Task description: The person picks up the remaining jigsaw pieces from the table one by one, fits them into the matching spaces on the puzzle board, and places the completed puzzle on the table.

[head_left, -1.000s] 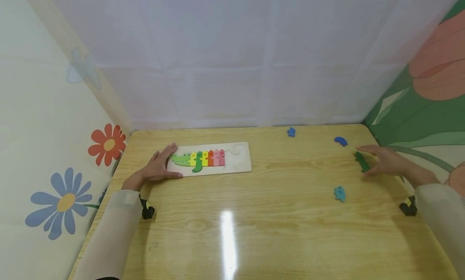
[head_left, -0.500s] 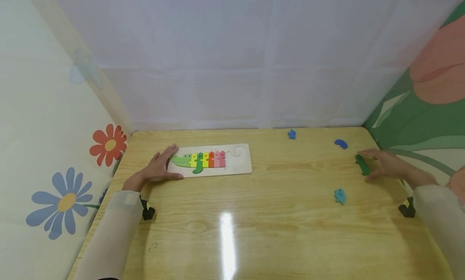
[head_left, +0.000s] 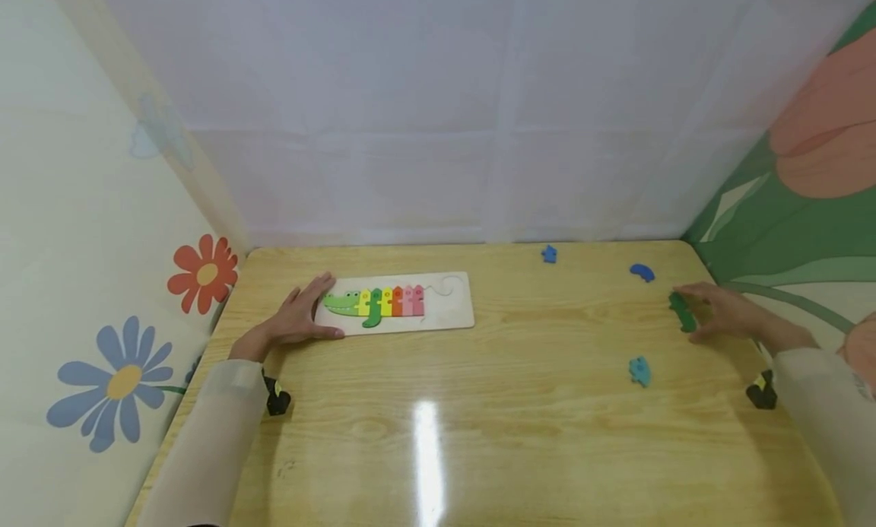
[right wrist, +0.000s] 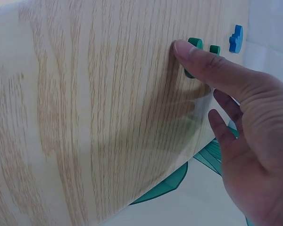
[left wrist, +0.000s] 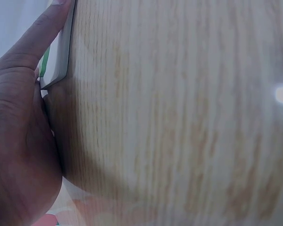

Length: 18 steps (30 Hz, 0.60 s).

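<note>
A pale wooden puzzle board [head_left: 448, 303] lies at the back left of the table, holding a crocodile made of coloured pieces, with a bare curled outline at its right end. My left hand [head_left: 299, 314] grips the board's left end, thumb at the near edge and fingers at the far edge. At the far right, my right hand [head_left: 732, 314] pinches a dark green puzzle piece [head_left: 681, 312] lengthwise, between thumb and fingers. The piece appears to rest on the table. In the right wrist view the thumb partly hides that green puzzle piece [right wrist: 195, 42].
Near the right hand lie a dark blue curved piece [head_left: 642, 271] and a light blue piece [head_left: 639, 371]. Another blue piece [head_left: 550, 253] is by the back edge. Fabric walls stand behind and on both sides of the wooden table [head_left: 520, 436].
My right hand's fingers have drawn in onto the ends of the green puzzle piece. My left hand stays on the board, which has not visibly moved.
</note>
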Motion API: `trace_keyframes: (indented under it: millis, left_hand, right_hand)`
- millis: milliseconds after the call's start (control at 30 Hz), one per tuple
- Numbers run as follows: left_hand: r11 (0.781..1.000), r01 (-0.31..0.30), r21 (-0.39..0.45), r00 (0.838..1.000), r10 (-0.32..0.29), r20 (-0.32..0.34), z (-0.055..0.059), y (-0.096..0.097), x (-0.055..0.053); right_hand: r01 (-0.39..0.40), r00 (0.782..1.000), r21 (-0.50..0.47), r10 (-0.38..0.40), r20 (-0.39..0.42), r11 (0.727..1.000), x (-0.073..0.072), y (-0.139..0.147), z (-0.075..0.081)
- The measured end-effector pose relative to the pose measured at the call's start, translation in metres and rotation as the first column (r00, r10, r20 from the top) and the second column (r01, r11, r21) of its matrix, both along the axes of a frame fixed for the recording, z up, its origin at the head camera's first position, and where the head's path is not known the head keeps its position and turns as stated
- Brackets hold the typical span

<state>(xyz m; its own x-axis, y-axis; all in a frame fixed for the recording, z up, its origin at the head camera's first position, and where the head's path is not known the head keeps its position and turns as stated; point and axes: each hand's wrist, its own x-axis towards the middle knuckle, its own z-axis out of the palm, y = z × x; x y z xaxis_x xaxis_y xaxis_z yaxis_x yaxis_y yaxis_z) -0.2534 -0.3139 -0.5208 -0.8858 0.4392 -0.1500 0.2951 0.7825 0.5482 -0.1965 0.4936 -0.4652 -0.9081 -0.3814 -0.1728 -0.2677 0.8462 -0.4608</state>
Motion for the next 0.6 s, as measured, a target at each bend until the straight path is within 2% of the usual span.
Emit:
trace_keyframes:
  millis: [267, 600]
  left_hand:
    - [1.000, 0.001, 0.012, 1.000, -0.001, 0.000, 0.0000, -0.0001, 0.0009]
    - [1.000, 0.004, 0.014, 1.000, -0.004, -0.002, 0.0011, 0.0003, 0.0009]
  right_hand:
    - [-0.041, 0.996, 0.045, 0.044, -0.071, 0.998, -0.0038, 0.0017, -0.0030]
    - [-0.048, 0.997, 0.051, 0.051, -0.052, 0.998, -0.0062, 0.0012, -0.0026]
